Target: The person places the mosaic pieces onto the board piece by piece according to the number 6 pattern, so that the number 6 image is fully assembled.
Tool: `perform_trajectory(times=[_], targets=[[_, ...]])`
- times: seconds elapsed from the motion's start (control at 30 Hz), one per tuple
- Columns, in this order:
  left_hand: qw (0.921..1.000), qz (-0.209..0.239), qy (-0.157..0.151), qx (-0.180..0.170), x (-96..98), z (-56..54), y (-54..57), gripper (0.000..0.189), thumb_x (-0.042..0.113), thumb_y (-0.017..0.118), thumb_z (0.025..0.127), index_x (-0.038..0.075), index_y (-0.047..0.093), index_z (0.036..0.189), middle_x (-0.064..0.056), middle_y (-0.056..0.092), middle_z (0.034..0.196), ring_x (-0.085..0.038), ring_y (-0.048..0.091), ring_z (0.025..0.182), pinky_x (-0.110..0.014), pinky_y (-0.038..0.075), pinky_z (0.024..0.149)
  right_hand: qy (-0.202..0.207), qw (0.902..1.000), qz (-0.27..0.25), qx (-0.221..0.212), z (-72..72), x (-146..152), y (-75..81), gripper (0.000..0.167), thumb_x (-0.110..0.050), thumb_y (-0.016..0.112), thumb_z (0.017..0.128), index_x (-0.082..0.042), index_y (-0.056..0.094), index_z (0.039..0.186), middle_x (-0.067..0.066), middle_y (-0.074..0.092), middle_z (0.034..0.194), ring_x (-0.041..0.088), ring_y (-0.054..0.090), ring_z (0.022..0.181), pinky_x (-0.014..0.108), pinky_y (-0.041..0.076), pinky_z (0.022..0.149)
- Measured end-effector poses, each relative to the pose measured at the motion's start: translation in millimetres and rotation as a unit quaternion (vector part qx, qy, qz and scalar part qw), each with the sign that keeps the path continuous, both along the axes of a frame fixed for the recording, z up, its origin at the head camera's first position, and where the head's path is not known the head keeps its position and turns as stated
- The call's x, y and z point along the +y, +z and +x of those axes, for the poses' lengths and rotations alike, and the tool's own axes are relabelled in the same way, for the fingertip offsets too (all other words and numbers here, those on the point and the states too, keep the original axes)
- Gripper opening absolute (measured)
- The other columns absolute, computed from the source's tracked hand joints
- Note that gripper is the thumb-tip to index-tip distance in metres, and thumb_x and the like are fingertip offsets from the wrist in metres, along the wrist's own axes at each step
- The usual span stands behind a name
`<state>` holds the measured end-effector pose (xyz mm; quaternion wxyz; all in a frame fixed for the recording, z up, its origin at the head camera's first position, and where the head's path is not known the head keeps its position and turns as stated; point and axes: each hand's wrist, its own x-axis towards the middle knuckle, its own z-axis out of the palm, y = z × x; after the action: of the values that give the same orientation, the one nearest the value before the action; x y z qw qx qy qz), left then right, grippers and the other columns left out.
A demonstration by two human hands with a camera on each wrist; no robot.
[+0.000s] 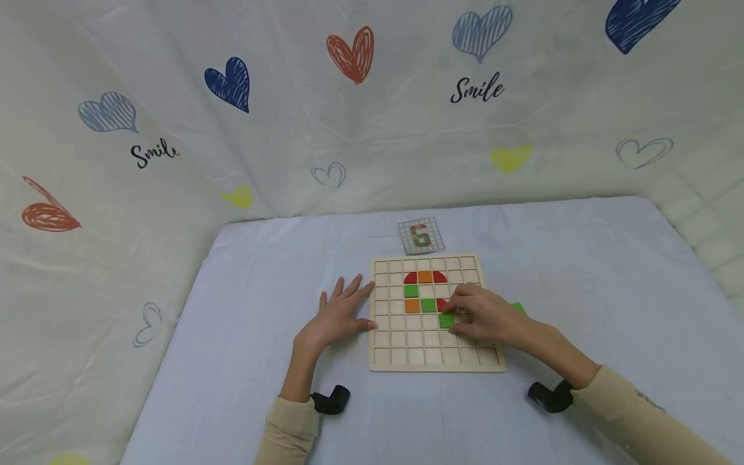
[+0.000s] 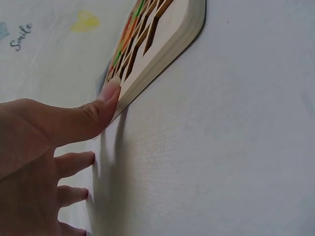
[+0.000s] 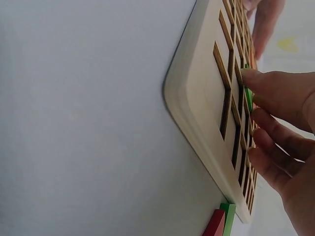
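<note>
A wooden grid board [image 1: 380, 367] lies on the white-covered table. My right hand [image 1: 488, 314] is over its right half, thumb and fingers pinching a green square tile [image 1: 445, 321] at a cell below a partly covered red tile [image 1: 441, 304]. In the right wrist view the same green tile [image 3: 249, 98] shows between thumb and fingertips. On the board, red, orange and green tiles form a curved figure, topped by an orange tile [image 1: 425, 277]. My left hand [image 1: 337, 314] is spread at the board's left edge, its thumb [image 2: 109, 93] touching the rim.
Behind the board lies a card [image 1: 421, 236] printed with a gridded coloured figure. To the board's right, a green piece [image 3: 228, 218] and a red piece [image 3: 214, 223] lie on the table, partly out of view. A curtain with printed hearts [image 1: 351, 55] hangs behind.
</note>
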<state>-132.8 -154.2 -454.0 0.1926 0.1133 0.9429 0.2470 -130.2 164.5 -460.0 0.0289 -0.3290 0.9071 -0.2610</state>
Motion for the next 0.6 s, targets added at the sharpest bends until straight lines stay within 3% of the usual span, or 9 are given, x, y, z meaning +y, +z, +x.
perform_trajectory(times=[0.37, 0.6], targets=[[1.0000, -0.008, 0.001, -0.004, 0.7, 0.1, -1.0, 0.085, 0.037, 0.080, 0.089, 0.024, 0.037, 0.161, -0.004, 0.018, 0.173, -0.040, 0.001, 0.160, -0.073, 0.001, 0.121, -0.017, 0.9993, -0.008, -0.032, 6.5, 25, 8.5, 0.022, -0.008, 0.085, 0.082, -0.011, 0.078, 0.102, -0.003, 0.067, 0.101, 0.014, 0.059, 0.091, 0.027, 0.054, 0.076], [0.9999, -0.006, 0.007, -0.005, 2.1, -0.2, 0.1, 0.085, 0.036, 0.081, 0.089, 0.025, 0.037, 0.161, -0.004, 0.018, 0.173, -0.039, 0.001, 0.160, -0.072, 0.001, 0.121, -0.038, 0.9993, -0.001, -0.004, 10.6, 48, 7.9, 0.024, -0.007, 0.087, 0.079, -0.013, 0.078, 0.101, -0.006, 0.068, 0.098, 0.013, 0.059, 0.089, 0.029, 0.056, 0.076]])
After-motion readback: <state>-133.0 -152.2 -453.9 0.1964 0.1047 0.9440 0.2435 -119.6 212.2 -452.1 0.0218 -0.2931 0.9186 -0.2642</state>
